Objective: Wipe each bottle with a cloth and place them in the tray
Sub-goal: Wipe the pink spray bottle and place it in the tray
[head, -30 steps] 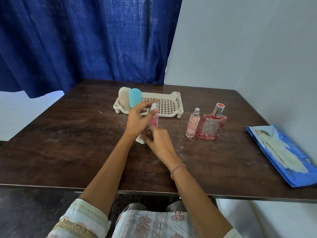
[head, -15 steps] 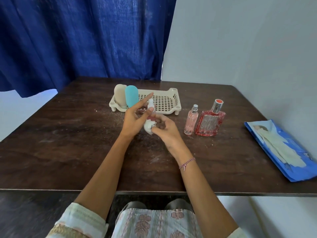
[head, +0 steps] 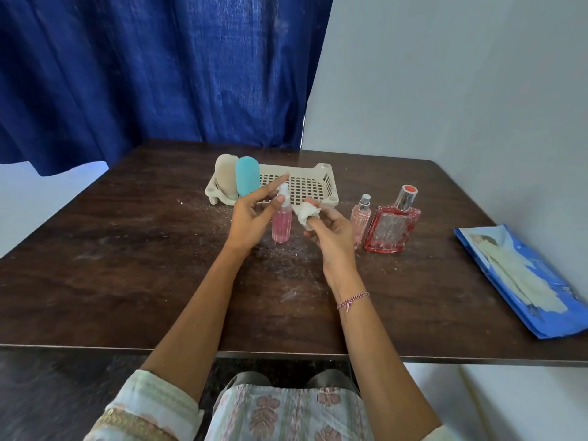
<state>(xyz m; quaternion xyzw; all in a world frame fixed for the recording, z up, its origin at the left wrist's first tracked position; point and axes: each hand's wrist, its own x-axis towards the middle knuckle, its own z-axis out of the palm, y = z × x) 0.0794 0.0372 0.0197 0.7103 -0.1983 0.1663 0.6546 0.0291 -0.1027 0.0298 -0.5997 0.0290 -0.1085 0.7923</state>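
Table: dark wood, with a blue curtain behind it.
Tray: cream and slotted, at the far middle of the table. A beige bottle and a teal bottle stand upright in its left end.
Pink spray bottle: upright just in front of the tray. I cannot tell whether its base rests on the table.
Left hand: holds that bottle, thumb at its shoulder, index finger straight past the cap.
Right hand: in front of the tray, fingers curled round a bunched white cloth.
Change: half a second ago the cloth covered the bottle's lower body. Now it sits clear of the bottle (the whole pink body shows).
Waiting: a small pink bottle and a red square bottle stand right of the tray's near corner.
Packet: blue, well right of the tray.
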